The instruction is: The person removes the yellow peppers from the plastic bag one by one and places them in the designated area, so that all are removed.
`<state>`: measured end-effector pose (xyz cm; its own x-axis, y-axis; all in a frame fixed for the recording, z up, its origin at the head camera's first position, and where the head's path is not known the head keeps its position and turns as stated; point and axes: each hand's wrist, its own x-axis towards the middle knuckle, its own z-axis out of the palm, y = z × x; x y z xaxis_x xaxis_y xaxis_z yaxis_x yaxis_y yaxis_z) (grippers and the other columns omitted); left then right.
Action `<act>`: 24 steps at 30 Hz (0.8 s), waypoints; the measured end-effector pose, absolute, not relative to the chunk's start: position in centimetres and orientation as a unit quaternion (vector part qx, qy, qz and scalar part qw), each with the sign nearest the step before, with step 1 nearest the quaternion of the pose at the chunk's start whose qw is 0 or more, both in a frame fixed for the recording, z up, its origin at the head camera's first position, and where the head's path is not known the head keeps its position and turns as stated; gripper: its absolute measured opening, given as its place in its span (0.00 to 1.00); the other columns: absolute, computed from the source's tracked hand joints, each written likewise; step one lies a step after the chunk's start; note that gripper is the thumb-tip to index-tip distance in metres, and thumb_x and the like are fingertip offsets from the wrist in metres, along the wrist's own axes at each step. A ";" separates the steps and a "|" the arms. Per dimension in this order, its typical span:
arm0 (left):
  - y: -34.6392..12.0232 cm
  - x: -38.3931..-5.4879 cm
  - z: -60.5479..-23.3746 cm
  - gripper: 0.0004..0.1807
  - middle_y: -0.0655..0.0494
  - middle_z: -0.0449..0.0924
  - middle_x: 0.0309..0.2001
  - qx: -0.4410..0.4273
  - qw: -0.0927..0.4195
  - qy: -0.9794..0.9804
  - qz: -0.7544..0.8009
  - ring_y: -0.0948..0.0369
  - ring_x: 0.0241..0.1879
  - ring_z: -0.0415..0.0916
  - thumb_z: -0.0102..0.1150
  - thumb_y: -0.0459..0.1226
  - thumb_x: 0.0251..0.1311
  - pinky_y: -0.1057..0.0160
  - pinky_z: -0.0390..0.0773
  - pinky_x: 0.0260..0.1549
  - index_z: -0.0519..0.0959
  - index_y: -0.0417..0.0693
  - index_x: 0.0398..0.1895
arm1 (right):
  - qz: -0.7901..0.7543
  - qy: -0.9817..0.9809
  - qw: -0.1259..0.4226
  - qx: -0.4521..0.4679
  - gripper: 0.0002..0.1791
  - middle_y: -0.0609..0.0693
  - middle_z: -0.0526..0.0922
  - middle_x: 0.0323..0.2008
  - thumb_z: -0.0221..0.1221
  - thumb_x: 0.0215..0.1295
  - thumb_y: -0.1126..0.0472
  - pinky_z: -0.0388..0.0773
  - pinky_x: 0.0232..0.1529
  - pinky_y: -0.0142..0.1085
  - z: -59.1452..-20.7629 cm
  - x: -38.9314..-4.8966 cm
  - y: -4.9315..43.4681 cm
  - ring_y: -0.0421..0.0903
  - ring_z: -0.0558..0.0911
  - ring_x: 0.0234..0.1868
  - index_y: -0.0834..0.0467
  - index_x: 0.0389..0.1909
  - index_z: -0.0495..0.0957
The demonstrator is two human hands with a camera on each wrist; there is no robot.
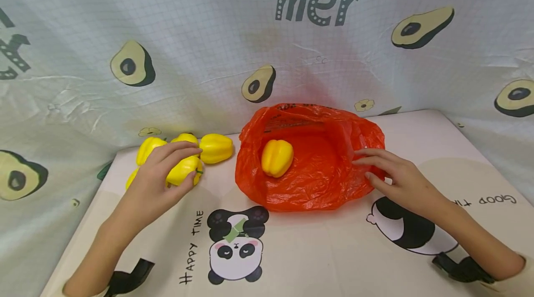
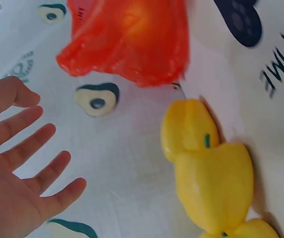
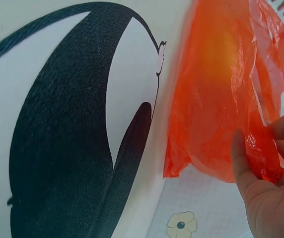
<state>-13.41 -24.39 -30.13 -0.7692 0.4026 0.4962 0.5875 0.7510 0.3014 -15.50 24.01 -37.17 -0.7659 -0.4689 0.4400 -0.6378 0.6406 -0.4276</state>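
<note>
A red plastic bag (image 1: 308, 195) lies with its mouth open toward me, and one yellow bell pepper (image 1: 277, 158) rests inside at its left. My right hand (image 1: 396, 179) holds the bag's right edge; in the right wrist view, the thumb and fingers have the crumpled red plastic (image 3: 263, 153) between them. At the left, my left hand (image 1: 156, 176) hovers over a group of yellow bell peppers (image 1: 216, 148), partly hiding them. Its fingers are spread and loosely bent in the left wrist view, with nothing in the hand and the peppers (image 2: 214, 183) apart from it.
A pale tabletop cover (image 1: 317, 250) printed with pandas and lettering lies under everything. Behind the bag and peppers hangs a light curtain (image 1: 200, 56) with avocado prints. Black straps (image 1: 129, 281) circle both wrists.
</note>
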 end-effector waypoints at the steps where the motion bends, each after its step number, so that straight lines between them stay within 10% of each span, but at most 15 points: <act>1: -24.0 -13.2 -30.0 0.25 0.52 0.78 0.59 -0.278 0.210 -0.910 -0.225 0.51 0.60 0.71 0.69 0.26 0.51 0.67 0.66 0.63 0.81 0.46 0.56 | 0.290 -0.894 0.145 0.308 0.23 0.47 0.79 0.61 0.66 0.60 0.73 0.75 0.46 0.16 -37.2 -15.5 24.0 0.46 0.78 0.57 0.53 0.55 0.83; 24: -14.5 -13.5 -30.0 0.23 0.57 0.75 0.63 -0.371 0.150 -0.881 -0.251 0.56 0.64 0.71 0.66 0.32 0.61 0.54 0.74 0.64 0.80 0.51 0.61 | 0.294 -0.892 0.147 0.311 0.22 0.49 0.78 0.62 0.64 0.63 0.72 0.73 0.48 0.15 -37.8 -15.8 23.3 0.48 0.79 0.57 0.53 0.57 0.82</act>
<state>-13.53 -14.50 -29.97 -0.6798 0.5789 0.4503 0.7293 0.5989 0.3309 -15.84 23.31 -37.77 -0.7640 -0.4679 0.4443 -0.6404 0.6339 -0.4336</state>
